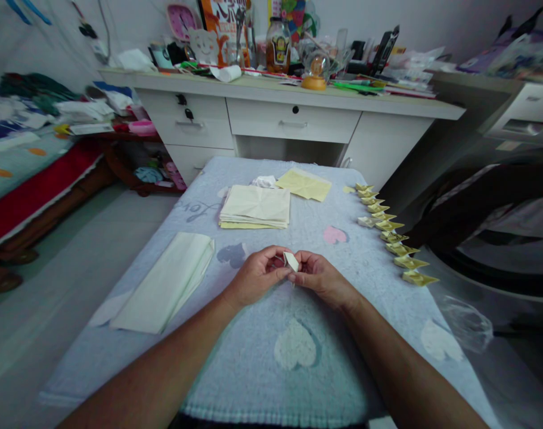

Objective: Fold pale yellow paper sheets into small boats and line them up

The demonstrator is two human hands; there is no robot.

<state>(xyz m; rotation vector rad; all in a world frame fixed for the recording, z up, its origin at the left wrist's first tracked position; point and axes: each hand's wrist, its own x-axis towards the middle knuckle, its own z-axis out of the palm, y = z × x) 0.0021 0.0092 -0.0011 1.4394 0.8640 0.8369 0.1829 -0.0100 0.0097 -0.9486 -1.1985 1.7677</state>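
Pinching folded paper (291, 261) from opposite sides, left hand (258, 273) and right hand (321, 276) curl nearly closed, probably to steady it.

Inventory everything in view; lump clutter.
Folded piece: one, whitish, between both grips
Small folded shapes: about eleven, mostly yellow, cloth's right edge
Paper stack: one, mostly cream, cloth's far half
Loose paper: count unclear, yellow, beside stack
Paper bundle: one, whitish, cloth's left
Crumpled wad: one, white, behind stack
Cloth: one, bluish, under papers
Plastic bag: one, clear, right
Desk: one, white, far side
Clutter: many, mixed, desk and bed
Bed: one, red-sided, left
Washing machine: one, grey, right
Left grip: one, bare, holding piece
Right grip: one, bare, holding piece
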